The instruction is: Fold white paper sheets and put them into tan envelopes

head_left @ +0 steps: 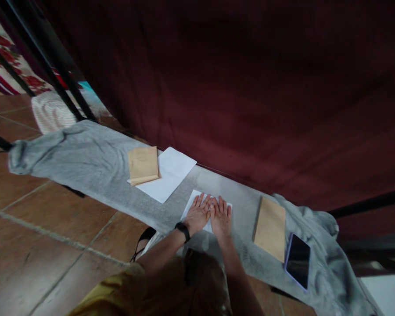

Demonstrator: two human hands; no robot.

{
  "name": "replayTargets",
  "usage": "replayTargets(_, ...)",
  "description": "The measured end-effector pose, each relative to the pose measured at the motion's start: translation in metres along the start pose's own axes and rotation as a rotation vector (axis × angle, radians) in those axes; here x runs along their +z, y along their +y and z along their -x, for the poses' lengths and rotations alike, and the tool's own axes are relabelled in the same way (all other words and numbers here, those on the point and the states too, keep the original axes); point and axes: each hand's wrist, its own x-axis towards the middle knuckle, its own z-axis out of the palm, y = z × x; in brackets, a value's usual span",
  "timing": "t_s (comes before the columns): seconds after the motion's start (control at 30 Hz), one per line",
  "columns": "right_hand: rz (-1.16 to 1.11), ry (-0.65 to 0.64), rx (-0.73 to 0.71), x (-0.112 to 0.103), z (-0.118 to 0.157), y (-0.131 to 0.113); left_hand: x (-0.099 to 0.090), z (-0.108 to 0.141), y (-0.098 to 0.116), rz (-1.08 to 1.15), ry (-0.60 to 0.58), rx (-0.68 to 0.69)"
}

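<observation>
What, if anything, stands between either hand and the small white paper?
Nothing visible does: the left hand and right hand both rest flat on the small white paper. The phone lies well off to the right.

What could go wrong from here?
The phone lies near the edge of the draped bench, so an elbow might knock it off. The paper under the left hand and right hand could crease or slip. Pulling the larger white sheet might drag the brown packet partly on it.
</observation>
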Motion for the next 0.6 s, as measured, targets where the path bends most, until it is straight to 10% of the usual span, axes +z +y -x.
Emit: replayTargets(0.6,0.072,0.278,-0.052,0.014,0.054,0.045,0.001,0.004,0.011,-0.008,-0.026,-0.059)
